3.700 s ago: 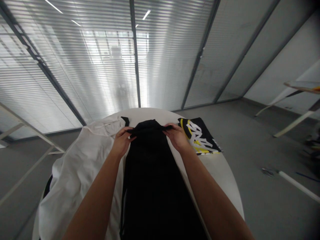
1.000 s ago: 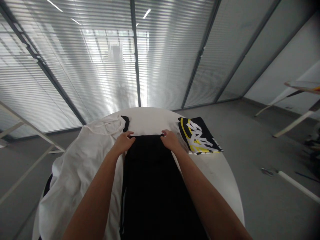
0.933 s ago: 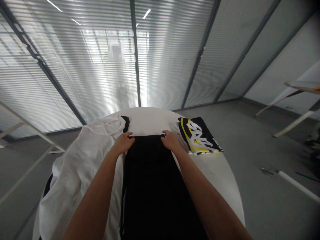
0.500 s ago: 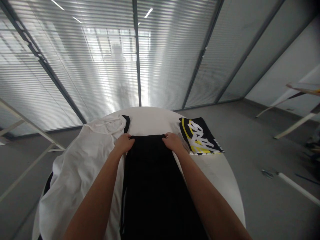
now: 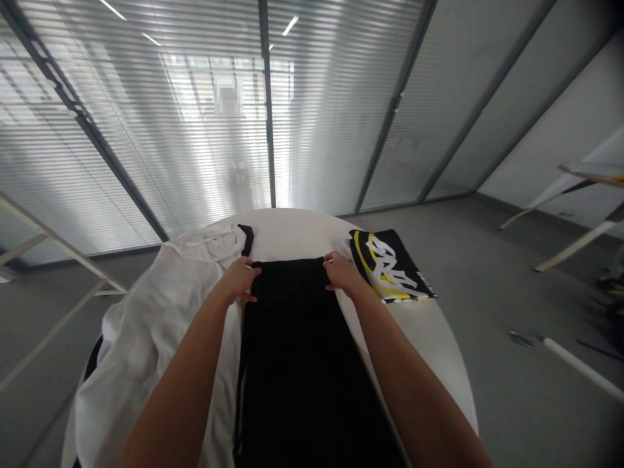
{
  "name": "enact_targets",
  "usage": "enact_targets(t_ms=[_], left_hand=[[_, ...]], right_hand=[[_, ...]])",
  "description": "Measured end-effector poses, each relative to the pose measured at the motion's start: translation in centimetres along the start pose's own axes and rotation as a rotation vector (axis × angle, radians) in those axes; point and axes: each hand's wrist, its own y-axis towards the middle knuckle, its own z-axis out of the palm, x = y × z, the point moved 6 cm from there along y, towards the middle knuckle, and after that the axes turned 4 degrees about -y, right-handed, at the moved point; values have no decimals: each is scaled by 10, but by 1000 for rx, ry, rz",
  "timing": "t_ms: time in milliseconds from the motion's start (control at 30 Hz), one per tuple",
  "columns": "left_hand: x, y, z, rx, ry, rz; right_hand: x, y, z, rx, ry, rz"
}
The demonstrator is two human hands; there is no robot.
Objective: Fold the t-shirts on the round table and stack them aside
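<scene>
A long black garment (image 5: 297, 364) lies lengthwise down the middle of the table, its far edge straight. At that edge's left corner my left hand (image 5: 241, 279) pinches the cloth between thumb and fingertips, the lower fingers loose. My right hand (image 5: 342, 272) grips the right corner in a similar pinch. The near end of the garment runs out of the bottom of the view. Beside my left arm, a crumpled white garment (image 5: 146, 325) reaches along the table's left side. Right of my right hand lies a folded black cloth item (image 5: 397, 263) with yellow and white lettering.
The round white table (image 5: 292, 227) stands before a glass partition with blinds (image 5: 331, 117). A white metal frame (image 5: 73, 257) is at the left. On the right floor are a white tube (image 5: 580, 367) and a small metal object (image 5: 521, 338); table legs (image 5: 575, 247) stand beyond.
Both hands have spread slightly apart with the corners, and the far edge looks wider and straighter. Some lower fingers have loosened from the cloth. The other items stay put.
</scene>
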Motion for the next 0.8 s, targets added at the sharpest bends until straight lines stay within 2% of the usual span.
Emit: enact_targets(t_ms=[267,500,633,800], left_hand=[[-3,3,-6,-5,-168,56],[-14,8,-10,-10,-328,287],[-16,11,-15,-23,-415,433],[-16,9,-19,-71,-244,550]], right_hand=[[9,-4,-5,11,187,-16],[14,8,-9,-57,451,-148],[19,7,-12,-37,662,-236],[21,3,-13,6,701,-296]])
